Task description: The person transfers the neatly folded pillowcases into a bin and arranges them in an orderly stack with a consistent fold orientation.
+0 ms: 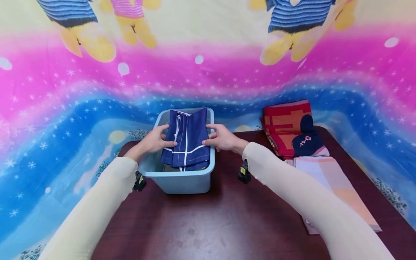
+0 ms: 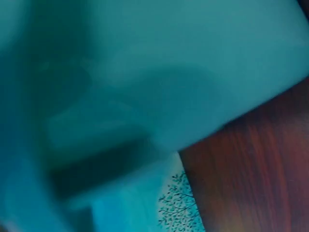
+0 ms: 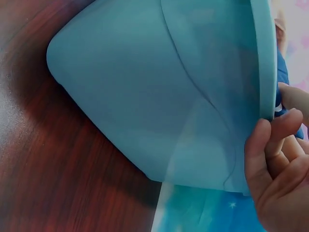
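A folded navy garment [image 1: 195, 131] with white piping lies inside the mouth of a light blue plastic tub [image 1: 186, 184]. My left hand [image 1: 152, 140] pinches its left side, the thumb on top of the cloth. On the opposite side, my right hand [image 1: 224, 138] holds the other edge, thumb also on top, over the tub's right rim. From the right wrist, the fingertips [image 3: 261, 130] show right at the rim, and a bit of navy cloth [image 3: 282, 72] shows beyond it. The left wrist view holds mostly the blurred tub wall [image 2: 193, 63]; the left hand's grip is hidden there.
The tub stands on a dark reddish-brown table [image 1: 208, 224]. To the right lie a folded red and orange cloth [image 1: 286, 115], a navy piece with a flower motif [image 1: 307, 142], and a pale pink and peach folded cloth [image 1: 338, 191]. A patterned curtain [image 1: 227, 79] hangs behind.
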`<action>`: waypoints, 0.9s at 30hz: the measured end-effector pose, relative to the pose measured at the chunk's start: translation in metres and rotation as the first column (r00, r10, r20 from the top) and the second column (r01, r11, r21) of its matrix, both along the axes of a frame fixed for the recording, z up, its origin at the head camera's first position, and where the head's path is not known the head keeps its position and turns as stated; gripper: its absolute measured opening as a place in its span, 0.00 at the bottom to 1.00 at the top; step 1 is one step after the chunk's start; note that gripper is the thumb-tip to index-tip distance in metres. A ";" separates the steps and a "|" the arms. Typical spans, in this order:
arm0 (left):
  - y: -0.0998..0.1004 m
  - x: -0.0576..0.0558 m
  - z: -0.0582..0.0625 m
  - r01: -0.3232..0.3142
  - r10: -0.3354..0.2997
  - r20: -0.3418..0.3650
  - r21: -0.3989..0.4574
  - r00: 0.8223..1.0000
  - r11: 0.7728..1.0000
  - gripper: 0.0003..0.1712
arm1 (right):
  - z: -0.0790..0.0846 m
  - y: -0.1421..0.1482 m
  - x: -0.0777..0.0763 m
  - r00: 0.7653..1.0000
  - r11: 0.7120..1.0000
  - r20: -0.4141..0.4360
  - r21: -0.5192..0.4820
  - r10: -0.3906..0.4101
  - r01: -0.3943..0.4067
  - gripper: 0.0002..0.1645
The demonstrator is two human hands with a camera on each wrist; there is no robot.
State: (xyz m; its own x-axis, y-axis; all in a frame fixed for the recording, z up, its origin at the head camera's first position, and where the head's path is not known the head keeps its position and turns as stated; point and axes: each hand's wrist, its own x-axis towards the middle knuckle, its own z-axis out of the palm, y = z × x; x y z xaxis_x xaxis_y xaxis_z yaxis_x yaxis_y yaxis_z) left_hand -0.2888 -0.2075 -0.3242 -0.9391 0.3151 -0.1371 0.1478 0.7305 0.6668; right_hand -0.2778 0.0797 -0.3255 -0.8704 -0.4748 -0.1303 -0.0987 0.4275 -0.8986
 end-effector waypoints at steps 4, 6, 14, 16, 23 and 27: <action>0.000 0.002 -0.007 -0.051 0.051 -0.032 -0.003 0.998 0.999 0.54 | -0.002 -0.005 -0.001 0.999 1.000 -0.044 0.023 -0.002 0.003 0.47; -0.001 0.003 -0.009 -0.069 0.068 -0.064 -0.014 0.996 0.998 0.53 | -0.003 -0.007 -0.002 0.998 0.999 -0.060 0.038 -0.008 0.010 0.48; -0.005 0.007 -0.015 -0.088 0.081 -0.154 -0.035 0.985 0.996 0.50 | -0.007 -0.011 -0.001 0.994 0.996 -0.104 0.077 -0.041 0.049 0.48; -0.005 0.007 -0.017 -0.096 0.089 -0.171 -0.035 0.981 0.995 0.50 | -0.007 -0.012 0.000 0.994 0.996 -0.104 0.075 -0.042 0.050 0.48; -0.003 0.006 -0.020 -0.107 0.100 -0.216 -0.021 0.971 0.994 0.47 | -0.004 -0.011 0.000 0.993 0.995 -0.104 0.080 -0.048 0.057 0.48; -0.002 0.006 -0.019 -0.108 0.094 -0.235 -0.049 0.968 0.993 0.47 | -0.004 -0.011 -0.001 0.992 0.994 -0.119 0.093 -0.044 0.055 0.48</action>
State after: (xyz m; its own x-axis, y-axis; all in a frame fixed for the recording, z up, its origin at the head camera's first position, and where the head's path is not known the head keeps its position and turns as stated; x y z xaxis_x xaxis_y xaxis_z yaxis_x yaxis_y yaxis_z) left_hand -0.2833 -0.2091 -0.3434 -0.9739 0.2151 0.0718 0.2165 0.7875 0.5771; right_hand -0.2787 0.0687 -0.3290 -0.9044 -0.4210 -0.0690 -0.1774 0.5183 -0.8366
